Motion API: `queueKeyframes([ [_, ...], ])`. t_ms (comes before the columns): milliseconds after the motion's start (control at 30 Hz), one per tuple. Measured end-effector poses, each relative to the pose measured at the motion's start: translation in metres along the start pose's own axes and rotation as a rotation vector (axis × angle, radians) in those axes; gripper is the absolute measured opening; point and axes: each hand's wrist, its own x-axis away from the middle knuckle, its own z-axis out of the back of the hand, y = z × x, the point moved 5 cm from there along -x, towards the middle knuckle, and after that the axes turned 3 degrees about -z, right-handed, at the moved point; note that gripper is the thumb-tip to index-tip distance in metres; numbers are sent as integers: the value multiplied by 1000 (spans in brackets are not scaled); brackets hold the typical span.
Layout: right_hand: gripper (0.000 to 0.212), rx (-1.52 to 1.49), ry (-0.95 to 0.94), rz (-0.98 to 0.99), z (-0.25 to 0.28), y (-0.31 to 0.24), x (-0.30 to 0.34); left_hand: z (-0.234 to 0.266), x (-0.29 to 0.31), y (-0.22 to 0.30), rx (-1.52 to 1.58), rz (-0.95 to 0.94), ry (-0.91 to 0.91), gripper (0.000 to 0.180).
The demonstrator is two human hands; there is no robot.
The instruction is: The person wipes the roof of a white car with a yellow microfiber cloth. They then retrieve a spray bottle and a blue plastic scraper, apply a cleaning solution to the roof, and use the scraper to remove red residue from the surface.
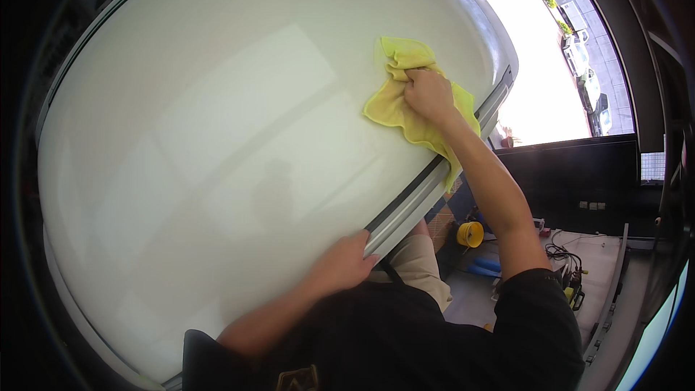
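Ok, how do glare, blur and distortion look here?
Head view: ground outside is blown out white; same view, the white car roof carries soft reflections, the yellow cloth reads clearly; head view again, the left forearm looks slightly blurred, and the dark doorway frame bows outward.

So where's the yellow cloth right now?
In the head view, the yellow cloth is just right of centre, under the right hand, on the white car roof and partly draped over the silver roof rail.

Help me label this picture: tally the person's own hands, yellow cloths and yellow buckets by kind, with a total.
Hands, left hand and right hand: 2
Yellow cloth: 1
Yellow bucket: 1
Total: 4
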Motion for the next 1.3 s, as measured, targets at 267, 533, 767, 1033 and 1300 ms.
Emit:
queueKeyframes([
  [267, 32, -303, 168, 240, -17, -62, 43, -2, 2, -12, -13, -63, 40, 42],
  [533, 34, -151, 287, 496, -53, -91, 127, -4, 1, -20, -50, -98, 101, 41],
  [767, 31, -69, 415, -344, 2, 123, 59, -1, -1, -2, 37, -23, -30, 42],
  [1033, 30, -1543, 897, -437, 65, 186, 188, -7, -1, -15, 95, -61, 19, 33],
  [1300, 38, -1847, 981, -815, 21, 307, 355, -4, 2, 3, 171, 84, -47, 32],
])
